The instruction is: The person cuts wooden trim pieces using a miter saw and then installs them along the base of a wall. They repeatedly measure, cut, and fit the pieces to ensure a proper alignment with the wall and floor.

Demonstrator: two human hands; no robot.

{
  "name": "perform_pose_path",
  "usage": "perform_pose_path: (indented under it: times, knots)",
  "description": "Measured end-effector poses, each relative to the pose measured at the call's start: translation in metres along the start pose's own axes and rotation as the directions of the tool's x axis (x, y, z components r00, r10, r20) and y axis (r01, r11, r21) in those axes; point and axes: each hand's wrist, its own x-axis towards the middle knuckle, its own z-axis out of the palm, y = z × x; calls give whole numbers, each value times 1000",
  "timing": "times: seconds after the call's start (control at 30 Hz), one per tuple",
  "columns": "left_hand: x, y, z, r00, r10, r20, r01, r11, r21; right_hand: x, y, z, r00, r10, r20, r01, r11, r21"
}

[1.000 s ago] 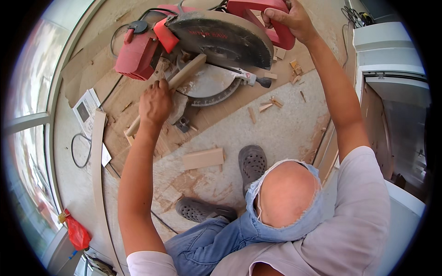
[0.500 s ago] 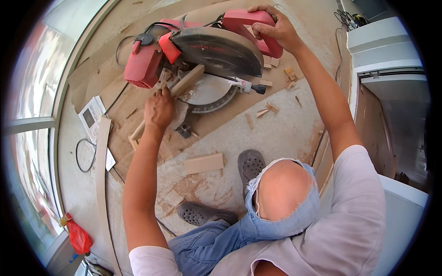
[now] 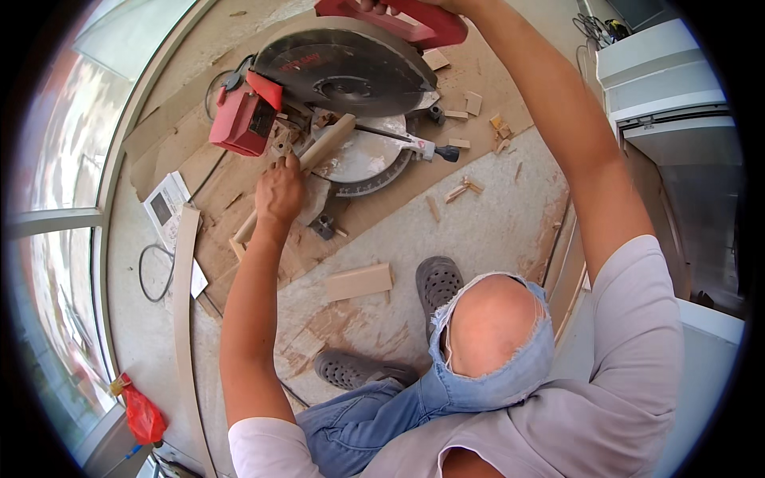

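A red and black miter saw stands on the floor in front of me, its head raised above the round grey saw table. My right hand, partly cut off by the top edge of the picture, is wrapped round the red saw handle. A long, light wood strip lies across the saw table, slanting down toward me on the left. My left hand presses closed on this strip, left of the blade, below the red motor housing.
Small wood offcuts and sawdust lie around the saw on brown cardboard. A flat wood block rests near my shoes. At left are a long board, papers, a looped cable and a red bag.
My right hand has moved the saw handle up and to the left, and the saw head has swung upward with it. My left hand stays on the wood strip.
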Motion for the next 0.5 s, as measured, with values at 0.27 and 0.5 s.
perform_pose_path:
  times: [0.27, 0.5]
  knots:
    - [-5, -5, 1, 999, -33, 0, 33, 999, -1, 128, -57, 39, 982, 18, 187, 86, 843, -530]
    - [-40, -25, -21, 996, -94, 11, 94, 995, -39, 140, -63, 50, 953, 154, 262, -14, 883, -469]
